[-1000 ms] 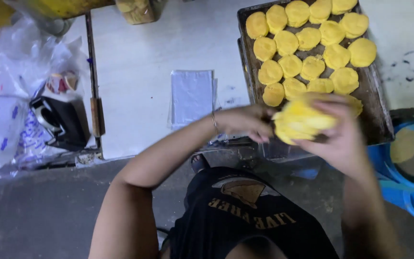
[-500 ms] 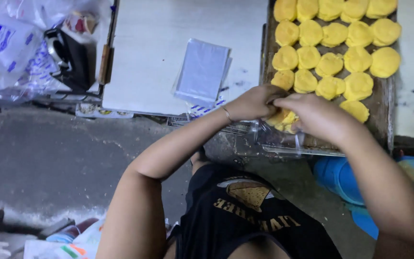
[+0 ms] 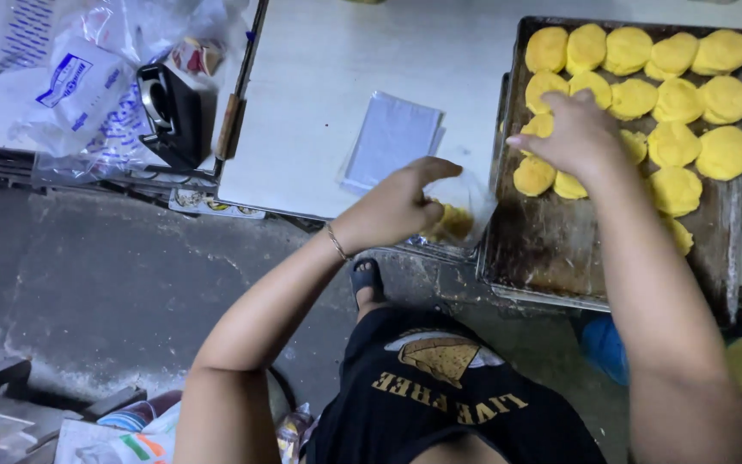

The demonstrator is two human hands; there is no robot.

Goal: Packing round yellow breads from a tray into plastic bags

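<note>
Left arm bent, left hand (image 3: pixel 397 202) curled tight around a clear plastic bag (image 3: pixel 461 210) of round yellow cakes at the white table's (image 3: pixel 319 86) six o'clock edge. Over at three o'clock, right arm stretched long, right hand (image 3: pixel 573 133) palm down, fingers gripping one round yellow cake (image 3: pixel 538 127) on the dark metal baking tray (image 3: pixel 560 249).

White plastic bags printed in blue (image 3: pixel 79 86) lie far left; flat clear bags (image 3: pixel 392 137) stacked mid-table
</note>
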